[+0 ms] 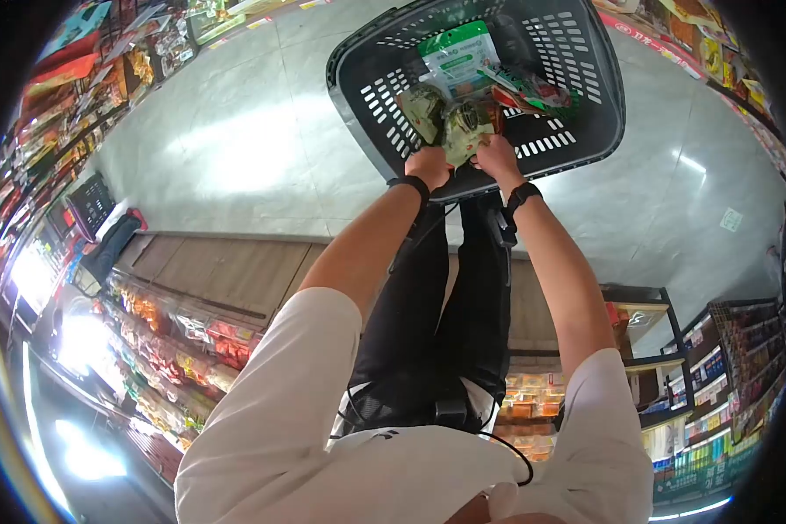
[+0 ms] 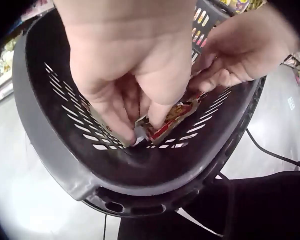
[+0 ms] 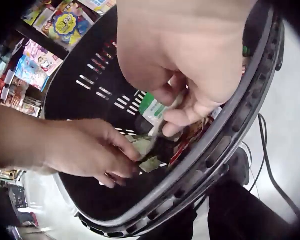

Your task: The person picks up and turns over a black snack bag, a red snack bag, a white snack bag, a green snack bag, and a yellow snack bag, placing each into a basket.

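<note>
Both hands reach into a dark plastic basket (image 1: 598, 144) with slotted walls. The left hand (image 1: 429, 168) and right hand (image 1: 496, 159) pinch the near edge of a pale green packet (image 1: 468, 131) between them. Beside it lie another greenish packet (image 1: 422, 109), a green-and-white pouch (image 1: 459, 54) and a red-and-green packet (image 1: 533, 92). In the left wrist view the left hand (image 2: 130, 65) has fingertips on packaging with a red edge (image 2: 172, 120). The right wrist view has the right hand (image 3: 182, 65) pinching a packet edge, the left hand (image 3: 90, 150) close by.
Shelves of packaged goods (image 1: 148, 52) line the far left, with more at right. Another dark basket (image 1: 90, 205) stands at the left. A wooden ledge (image 1: 227, 271) lies behind the person's legs (image 1: 472, 288), and grey tiled floor (image 1: 236, 148) surrounds the basket.
</note>
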A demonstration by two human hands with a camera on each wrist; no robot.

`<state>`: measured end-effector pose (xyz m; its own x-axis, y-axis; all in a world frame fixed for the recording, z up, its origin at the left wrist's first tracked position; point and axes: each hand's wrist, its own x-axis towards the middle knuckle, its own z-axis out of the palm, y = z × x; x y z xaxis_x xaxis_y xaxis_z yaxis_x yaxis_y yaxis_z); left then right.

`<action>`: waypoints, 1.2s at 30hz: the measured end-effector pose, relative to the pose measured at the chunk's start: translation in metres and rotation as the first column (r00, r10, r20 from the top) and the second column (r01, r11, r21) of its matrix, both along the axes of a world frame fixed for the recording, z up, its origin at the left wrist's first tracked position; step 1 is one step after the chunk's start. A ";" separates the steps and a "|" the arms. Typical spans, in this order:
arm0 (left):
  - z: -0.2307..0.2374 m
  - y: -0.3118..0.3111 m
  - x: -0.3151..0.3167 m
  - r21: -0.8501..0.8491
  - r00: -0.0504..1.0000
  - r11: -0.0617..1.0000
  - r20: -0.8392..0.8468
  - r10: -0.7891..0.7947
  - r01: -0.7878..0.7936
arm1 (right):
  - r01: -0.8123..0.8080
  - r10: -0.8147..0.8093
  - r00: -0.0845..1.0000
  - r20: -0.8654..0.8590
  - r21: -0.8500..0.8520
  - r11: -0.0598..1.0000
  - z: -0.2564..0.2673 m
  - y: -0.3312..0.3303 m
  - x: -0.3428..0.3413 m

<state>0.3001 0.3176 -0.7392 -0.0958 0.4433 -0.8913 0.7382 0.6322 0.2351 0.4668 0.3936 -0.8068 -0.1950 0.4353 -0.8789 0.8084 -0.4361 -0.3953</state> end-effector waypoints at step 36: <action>0.687 0.095 0.129 0.932 0.907 0.336 0.256 -0.335 -0.139 | 0.862 -0.650 0.482 -0.587 0.449 0.234 0.597 -0.107 0.373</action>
